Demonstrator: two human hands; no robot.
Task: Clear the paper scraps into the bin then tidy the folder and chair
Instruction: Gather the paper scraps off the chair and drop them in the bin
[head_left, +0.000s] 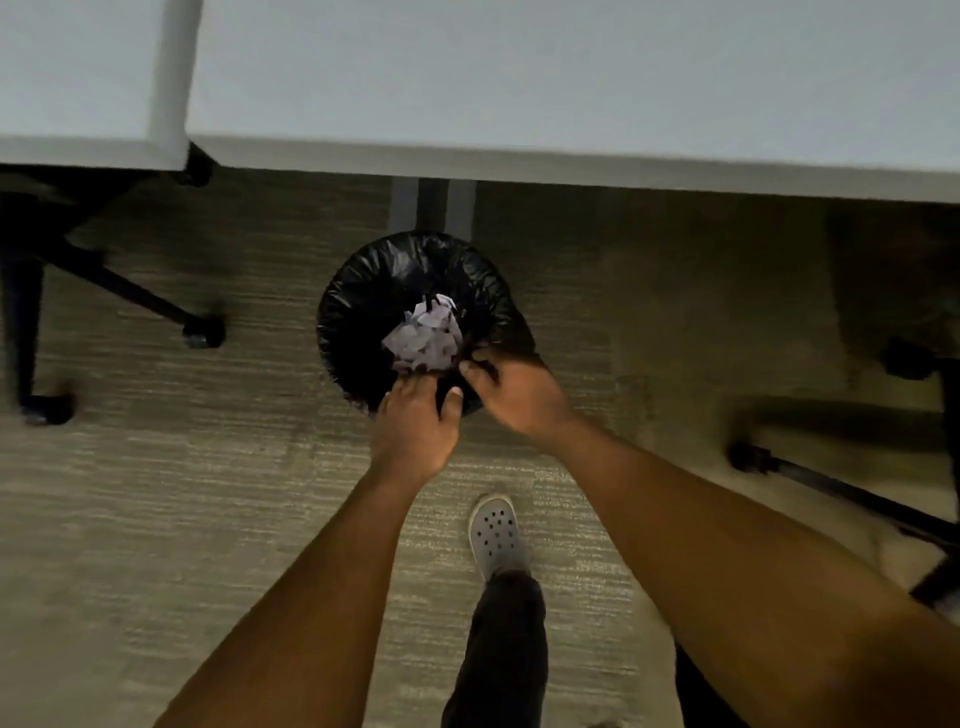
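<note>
Both hands meet over the near rim of the bin (363, 291): the left hand (415, 423) and right hand (511, 392), fingers loosely curled, hold nothing visible. The paper scraps (426, 335) lie just beyond the fingertips, inside the bin.

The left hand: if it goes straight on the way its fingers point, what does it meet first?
Probably the paper scraps inside the bin; the left hand already points over the near rim. Depth is unclear.
</note>
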